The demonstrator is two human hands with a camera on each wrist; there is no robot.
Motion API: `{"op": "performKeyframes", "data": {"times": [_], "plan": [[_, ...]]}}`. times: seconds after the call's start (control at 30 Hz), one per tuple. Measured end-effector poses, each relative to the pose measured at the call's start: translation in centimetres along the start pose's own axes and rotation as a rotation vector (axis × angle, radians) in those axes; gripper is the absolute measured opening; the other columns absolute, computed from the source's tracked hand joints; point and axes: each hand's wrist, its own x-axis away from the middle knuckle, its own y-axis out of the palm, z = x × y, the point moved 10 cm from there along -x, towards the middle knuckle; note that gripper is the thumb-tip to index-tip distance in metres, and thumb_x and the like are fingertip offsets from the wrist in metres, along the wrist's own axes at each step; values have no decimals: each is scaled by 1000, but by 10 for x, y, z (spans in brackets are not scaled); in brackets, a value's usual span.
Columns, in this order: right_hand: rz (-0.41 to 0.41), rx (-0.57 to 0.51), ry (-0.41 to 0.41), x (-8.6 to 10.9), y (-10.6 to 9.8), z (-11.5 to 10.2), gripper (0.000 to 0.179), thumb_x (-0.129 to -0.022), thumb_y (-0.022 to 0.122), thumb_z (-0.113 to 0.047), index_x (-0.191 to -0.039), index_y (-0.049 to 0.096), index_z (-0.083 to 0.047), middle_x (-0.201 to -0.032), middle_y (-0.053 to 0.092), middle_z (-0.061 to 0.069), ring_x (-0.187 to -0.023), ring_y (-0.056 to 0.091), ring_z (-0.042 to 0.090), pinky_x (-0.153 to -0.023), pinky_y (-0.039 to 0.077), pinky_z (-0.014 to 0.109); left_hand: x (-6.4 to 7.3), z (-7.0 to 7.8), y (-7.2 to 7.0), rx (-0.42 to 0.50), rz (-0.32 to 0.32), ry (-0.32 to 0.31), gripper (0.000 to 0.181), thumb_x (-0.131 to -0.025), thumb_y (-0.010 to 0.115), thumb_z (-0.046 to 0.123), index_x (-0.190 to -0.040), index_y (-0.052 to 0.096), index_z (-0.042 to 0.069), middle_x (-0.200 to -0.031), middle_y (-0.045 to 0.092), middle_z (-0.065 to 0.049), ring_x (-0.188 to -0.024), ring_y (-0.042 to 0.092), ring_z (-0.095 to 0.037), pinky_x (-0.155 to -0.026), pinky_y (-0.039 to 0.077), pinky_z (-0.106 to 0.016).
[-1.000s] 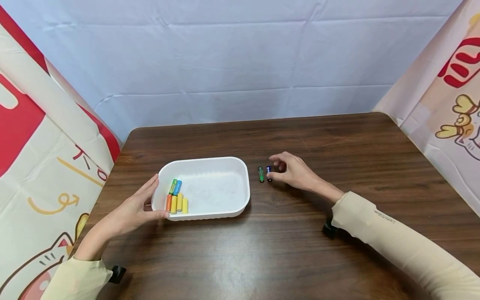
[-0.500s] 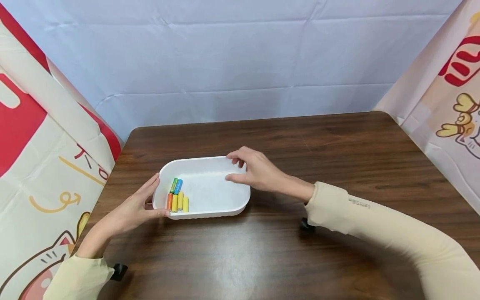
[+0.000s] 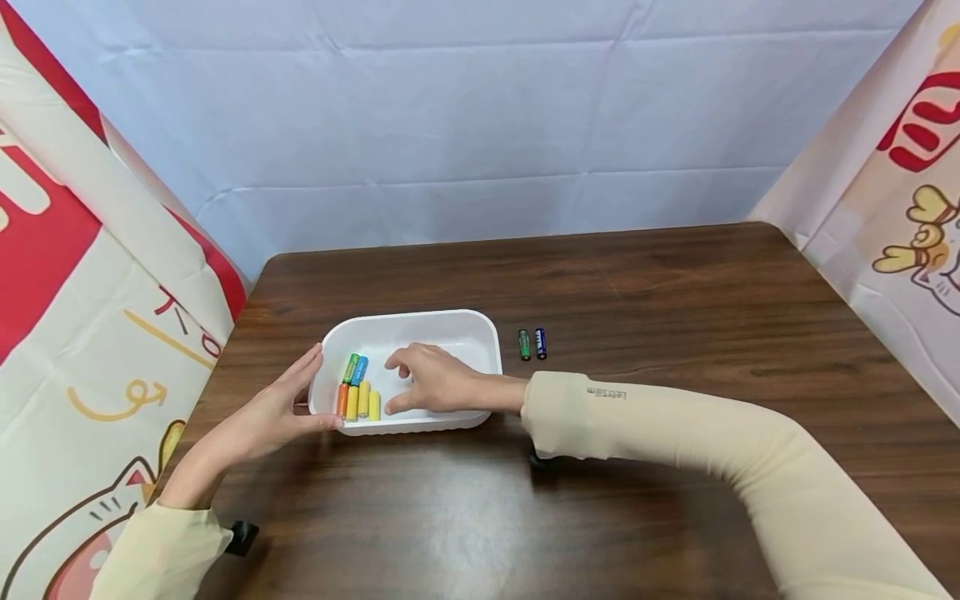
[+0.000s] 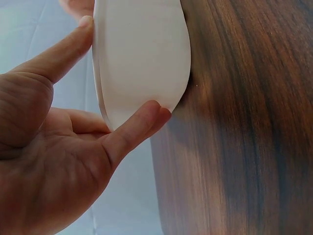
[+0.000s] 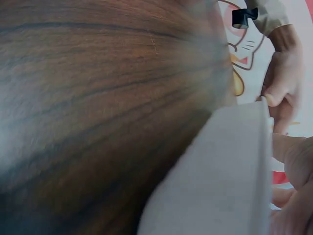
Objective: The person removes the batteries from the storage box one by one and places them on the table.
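A white plastic tray (image 3: 408,319) stands left of the table's middle. My left hand (image 3: 273,417) holds its left end, thumb at the near rim and fingers against the outer end wall; the left wrist view shows the fingers (image 4: 132,129) on that wall. Several batteries lie together at the tray's left: a green one (image 3: 351,368), a blue one (image 3: 361,370), an orange one (image 3: 342,402) and yellow ones (image 3: 374,406). My right hand (image 3: 435,379) is inside the tray, thumb and fingers apart, thumb close to the rightmost yellow battery. Nothing shows between its fingers.
Two more batteries, one green (image 3: 524,344) and one dark blue (image 3: 541,343), lie side by side on the brown wooden table (image 3: 675,308), right of the tray. A pale cloth (image 3: 480,125) hangs behind the table, with printed sheets at both sides.
My right hand has moved left from beside the green and dark blue batteries, over the tray's right rim, into the tray. Those two batteries remain on the table. The left hand stays at the tray.
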Motion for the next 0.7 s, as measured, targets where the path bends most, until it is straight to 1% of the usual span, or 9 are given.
{"op": "performKeyframes", "data": {"times": [0.1,0.23,0.47,0.7], "plan": [[-37,20,10,-6,13,1,58,-75,78,-34,-120,59,-3,-99,63,8,-86,52,11,-74,43,22,0,0,1,-4,6,3,104,-74,76,41,-148,14,2,-154,6,-13,-115,46,-30,-87,48,-41],[-57,42,13,-11,23,2,55,-76,77,-32,-119,59,-3,-96,62,6,-86,52,11,-74,43,21,-1,2,1,-15,13,5,104,-74,76,42,-148,15,3,-154,8,-13,-116,45,-29,-88,47,-41],[-74,58,29,-20,31,2,55,-76,77,-32,-119,60,-4,-97,63,5,-86,53,10,-74,44,20,-2,5,-1,-29,21,16,103,-74,76,42,-148,16,2,-153,10,-15,-118,42,-30,-88,47,-43],[-83,73,73,-26,38,4,56,-74,79,-35,-118,61,-5,-99,63,2,-88,54,10,-72,46,22,-1,0,0,9,19,13,105,-73,77,41,-148,15,1,-153,8,-15,-114,46,-31,-87,48,-41]]}}
